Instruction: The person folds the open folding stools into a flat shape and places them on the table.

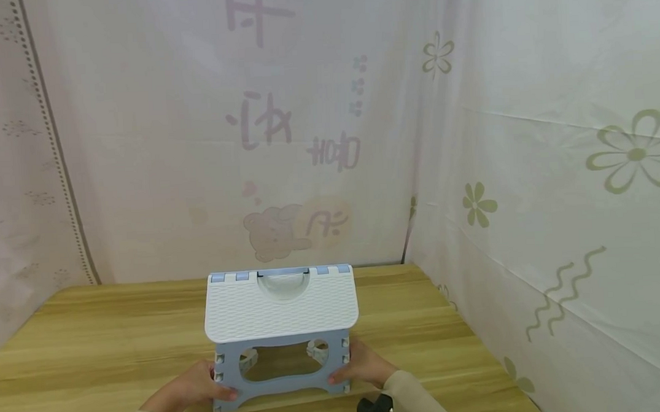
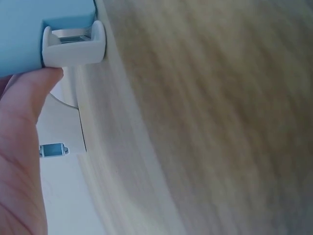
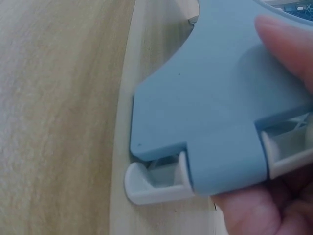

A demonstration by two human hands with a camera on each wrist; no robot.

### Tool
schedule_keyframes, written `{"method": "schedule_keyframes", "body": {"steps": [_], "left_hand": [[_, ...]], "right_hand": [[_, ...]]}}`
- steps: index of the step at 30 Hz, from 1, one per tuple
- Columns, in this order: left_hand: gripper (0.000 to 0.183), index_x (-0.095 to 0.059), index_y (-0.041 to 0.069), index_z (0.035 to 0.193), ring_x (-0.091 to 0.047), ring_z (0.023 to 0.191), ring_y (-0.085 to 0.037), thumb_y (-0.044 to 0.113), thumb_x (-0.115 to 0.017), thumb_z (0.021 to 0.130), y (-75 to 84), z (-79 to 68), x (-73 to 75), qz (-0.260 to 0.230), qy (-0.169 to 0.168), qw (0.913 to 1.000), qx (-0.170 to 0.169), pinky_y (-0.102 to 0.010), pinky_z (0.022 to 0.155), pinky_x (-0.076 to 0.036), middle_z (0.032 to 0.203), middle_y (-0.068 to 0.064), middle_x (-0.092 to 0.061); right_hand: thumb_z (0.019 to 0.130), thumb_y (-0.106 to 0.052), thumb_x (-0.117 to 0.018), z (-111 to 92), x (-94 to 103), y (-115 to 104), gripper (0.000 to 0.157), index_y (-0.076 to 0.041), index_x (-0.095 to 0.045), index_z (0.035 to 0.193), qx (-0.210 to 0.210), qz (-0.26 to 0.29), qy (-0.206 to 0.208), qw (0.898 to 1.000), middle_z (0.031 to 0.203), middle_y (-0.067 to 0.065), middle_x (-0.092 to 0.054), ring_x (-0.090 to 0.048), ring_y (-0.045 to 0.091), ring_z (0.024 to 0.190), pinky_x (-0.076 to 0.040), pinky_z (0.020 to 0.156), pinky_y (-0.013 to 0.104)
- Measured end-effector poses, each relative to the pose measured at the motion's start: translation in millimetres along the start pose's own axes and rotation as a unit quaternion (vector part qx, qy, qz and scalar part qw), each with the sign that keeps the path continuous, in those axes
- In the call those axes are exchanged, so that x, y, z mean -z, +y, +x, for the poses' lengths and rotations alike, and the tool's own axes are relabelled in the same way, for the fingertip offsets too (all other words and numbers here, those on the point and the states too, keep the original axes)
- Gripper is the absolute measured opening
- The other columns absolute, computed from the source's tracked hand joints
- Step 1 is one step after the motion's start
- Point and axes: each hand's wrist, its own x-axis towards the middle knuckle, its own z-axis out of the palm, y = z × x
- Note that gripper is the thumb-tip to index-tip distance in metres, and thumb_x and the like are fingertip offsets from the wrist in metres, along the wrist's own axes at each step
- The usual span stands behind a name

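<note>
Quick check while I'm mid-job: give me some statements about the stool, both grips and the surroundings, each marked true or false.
1. The left grip holds the stool by its blue leg panel. True.
2. The right grip is off the stool. False: it holds the opposite side of that panel, thumb on the front.
3. The seat is above the leg panel. True.
4. The seat is solid red. False: it is mostly white, with blue along its top edge.
5. The table is plain black. False: it has a wood pattern.
6. The curtain on the right shows flowers. True.
</note>
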Motion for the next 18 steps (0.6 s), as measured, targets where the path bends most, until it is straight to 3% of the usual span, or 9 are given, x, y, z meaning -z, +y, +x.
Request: {"method": "schedule_keyframes", "body": {"steps": [18], "left_hand": [[0.036,-0.061,-0.018,0.104,-0.066,0.089,-0.023,0.001,-0.076,0.077,-0.6,-0.5,-1.3,-0.016,-0.007,0.9999,0.000,-0.039,0.077,-0.055,0.099,-0.019,-0.071]], "right_hand": [[0.070,0.003,-0.081,2.1,0.9,2.4,0.052,0.007,-0.060,0.117,0.001,-0.015,0.002,1.000,0.108,0.012,-0.069,-0.063,0.016,0.093,-0.051,0.081,0.027]]}}
